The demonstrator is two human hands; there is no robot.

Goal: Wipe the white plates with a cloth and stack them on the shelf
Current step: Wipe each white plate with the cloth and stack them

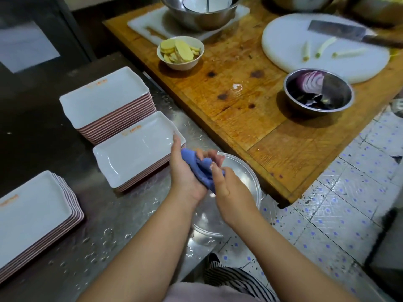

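Three stacks of white rectangular plates on wet steel surface (pixel 122 216): far stack (pixel 104 99), middle stack (pixel 135 149), near stack (pixel 32 216) at left edge. Orange printed logo on top plate of each stack, too blurred to read. Pinkish undersides visible along stack edges.

Both hands over clear glass bowl (pixel 250 177) at surface edge, just beside middle stack. Blue cloth (pixel 202 166) bunched between them. Left hand (pixel 185 171) wrapped around cloth, fingers curled on it, one fingertip touching rim of middle stack's top plate. Right hand (pixel 229 192) pinching cloth from other side, fingers closed on fabric.

Beyond, wooden chopping block (pixel 250 101) carrying white bowl of sliced ginger (pixel 180 52), steel bowl with cut red onion (pixel 318 90), round white cutting board (pixel 322 46) with three scallion pieces and cleaver (pixel 340 31), plus large steel bowl (pixel 200 9) on rectangular white board. Tiled floor (pixel 338 203) with blue dots at right. Striped fabric at bottom edge.
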